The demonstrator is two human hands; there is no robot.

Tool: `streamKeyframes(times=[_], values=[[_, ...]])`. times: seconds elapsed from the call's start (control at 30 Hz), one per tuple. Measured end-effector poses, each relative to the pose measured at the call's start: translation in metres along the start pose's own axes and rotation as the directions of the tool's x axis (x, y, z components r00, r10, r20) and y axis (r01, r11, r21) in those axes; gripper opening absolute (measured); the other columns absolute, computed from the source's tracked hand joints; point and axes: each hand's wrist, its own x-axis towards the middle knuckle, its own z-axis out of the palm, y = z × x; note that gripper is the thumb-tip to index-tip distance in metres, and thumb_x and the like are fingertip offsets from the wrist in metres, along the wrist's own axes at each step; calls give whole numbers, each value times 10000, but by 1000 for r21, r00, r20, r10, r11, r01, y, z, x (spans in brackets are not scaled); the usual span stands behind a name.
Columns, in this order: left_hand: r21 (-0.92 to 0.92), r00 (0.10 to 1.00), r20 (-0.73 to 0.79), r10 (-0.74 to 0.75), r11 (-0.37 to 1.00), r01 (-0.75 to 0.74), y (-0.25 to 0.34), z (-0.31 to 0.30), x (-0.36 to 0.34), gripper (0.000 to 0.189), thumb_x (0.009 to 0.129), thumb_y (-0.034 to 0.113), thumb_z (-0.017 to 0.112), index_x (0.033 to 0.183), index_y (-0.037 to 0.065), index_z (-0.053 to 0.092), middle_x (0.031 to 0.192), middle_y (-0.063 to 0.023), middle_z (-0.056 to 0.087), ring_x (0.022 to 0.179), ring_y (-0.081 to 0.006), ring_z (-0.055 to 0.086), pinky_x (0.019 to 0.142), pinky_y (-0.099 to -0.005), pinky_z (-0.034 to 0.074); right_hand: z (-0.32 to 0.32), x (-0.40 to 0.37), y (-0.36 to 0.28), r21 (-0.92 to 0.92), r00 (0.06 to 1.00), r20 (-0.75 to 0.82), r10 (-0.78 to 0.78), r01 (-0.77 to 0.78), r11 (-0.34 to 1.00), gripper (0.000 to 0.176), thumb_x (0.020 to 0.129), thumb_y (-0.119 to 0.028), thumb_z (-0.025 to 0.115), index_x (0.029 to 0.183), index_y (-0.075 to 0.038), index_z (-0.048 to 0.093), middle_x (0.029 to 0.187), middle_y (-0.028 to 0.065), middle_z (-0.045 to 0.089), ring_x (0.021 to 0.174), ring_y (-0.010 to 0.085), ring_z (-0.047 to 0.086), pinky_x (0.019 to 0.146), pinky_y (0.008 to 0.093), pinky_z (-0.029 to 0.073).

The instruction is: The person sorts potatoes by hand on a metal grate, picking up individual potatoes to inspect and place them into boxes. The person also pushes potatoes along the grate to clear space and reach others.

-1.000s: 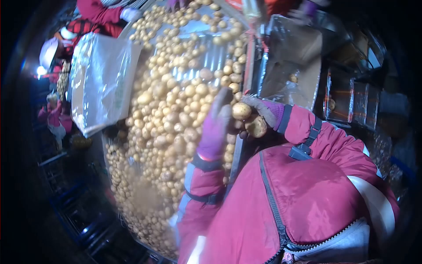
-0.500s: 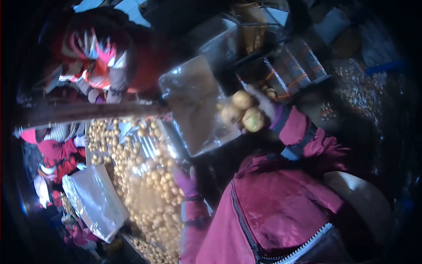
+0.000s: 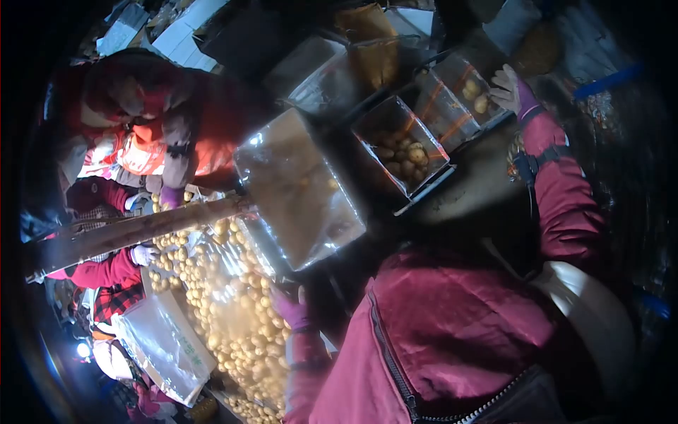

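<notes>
My right hand [image 3: 505, 92] is empty with its fingers spread. It hovers beside the plastic-lined box [image 3: 441, 116] on the right, near a few potatoes [image 3: 474, 95] inside it. Lower down, my left hand [image 3: 289, 307], in a purple sleeve cuff, rests at the right edge of a wide heap of potatoes [image 3: 244, 304]. Its thumb stands apart from the fingers, and I see nothing held in it. Between the heap and the boxes is a large carton [image 3: 300, 191] lined with clear plastic. Another lined box [image 3: 401, 148] holds several potatoes.
A wooden beam [image 3: 141, 233] crosses the left side above the heap. Co-workers in red clothing [image 3: 152, 134] stand beyond it, with one gloved hand [image 3: 145, 254] at the potatoes. Another lined carton [image 3: 166, 346] stands at lower left. A blue bar [image 3: 607, 81] lies at upper right.
My right hand held potatoes beside the large carton; it has moved up and right to the lined box and let them go. My left hand stays by the heap. The view has shifted somewhat.
</notes>
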Motion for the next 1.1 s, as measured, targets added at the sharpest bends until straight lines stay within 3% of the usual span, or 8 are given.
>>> streamKeyframes(times=[0.07, 0.2, 0.27, 0.37, 0.63, 0.83, 0.97, 1.1], values=[[37, 998, -9, 55, 998, -54, -4, 3, -1, 1032, 782, 335, 820, 1590, 38, 253, 1472, -263, 460, 1380, -408, 416, 1143, -496, 333, 45, -36, 13, -111, 920, 378, -103, 156, 981, 725, 968, -635, 527, 1460, -107, 472, 1310, 105, 651, 1046, 260, 688, 990, 427, 518], [-415, 1000, -16, 17, 910, -22, 16, 1, 1, 798, 827, 144, 756, 1513, -1, 377, 1203, -172, 583, 1086, -309, 589, 957, -390, 495, 166, -105, 49, 45, 662, 749, 33, -100, 994, 625, 1020, -538, 501, 1408, -48, 502, 1253, 133, 657, 951, 238, 699, 858, 379, 582], [-344, 1000, 8, 6, 939, -3, 58, -28, 5, 639, 799, 204, 752, 1361, 20, 509, 1129, -158, 599, 1035, -324, 583, 911, -431, 486, 237, -156, 68, -107, 487, 859, 157, -128, 986, 592, 1038, -498, 479, 1394, -26, 505, 1210, 141, 659, 908, 217, 695, 800, 352, 593], [-137, 995, -85, 49, 989, -60, 34, -26, 9, 675, 740, 382, 755, 1295, 59, 546, 1024, -178, 590, 970, -376, 548, 866, -501, 421, 325, -240, 105, -352, 214, 895, 392, -200, 914, 513, 1038, -402, 477, 1358, -5, 536, 1182, 144, 660, 843, 190, 698, 732, 318, 591], [-231, 938, -289, -192, 965, 126, -23, -48, -42, 750, 829, 361, 741, 1440, 17, 475, 1434, -265, 497, 1342, -442, 447, 1124, -527, 334, 430, -379, 186, -684, -236, 672, 702, 166, 710, 515, 1052, -405, 460, 1313, 24, 578, 1101, 169, 698, 768, 215, 711, 675, 328, 595], [76, 730, -563, -387, 856, 512, -180, -70, -143, 874, 810, 412, 772, 1489, -4, 412, 1451, -277, 478, 1349, -468, 419, 1126, -553, 322, 471, -418, 237, -690, -301, 578, 759, 318, 651, 581, 1033, -475, 499, 1321, 22, 581, 1101, 167, 704, 783, 227, 715, 685, 324, 600], [-56, 510, -509, -693, 618, 784, -180, -76, -112, 1007, 738, 535, 805, 1496, 13, 396, 1425, -255, 504, 1338, -435, 436, 1057, -599, 352, 491, -437, 244, -709, -287, 557, 779, 324, 627, 590, 1025, -469, 513, 1342, 25, 570, 1094, 153, 714, 812, 227, 725, 705, 319, 601], [5, 522, -551, -651, 623, 782, -183, -86, -94, 1049, 696, 603, 806, 1494, 48, 411, 1426, -239, 516, 1349, -405, 444, 1051, -604, 340, 505, -446, 258, -752, -253, 534, 807, 294, 590, 554, 1030, -432, 510, 1341, 22, 574, 1113, 163, 714, 829, 233, 726, 718, 338, 607]])
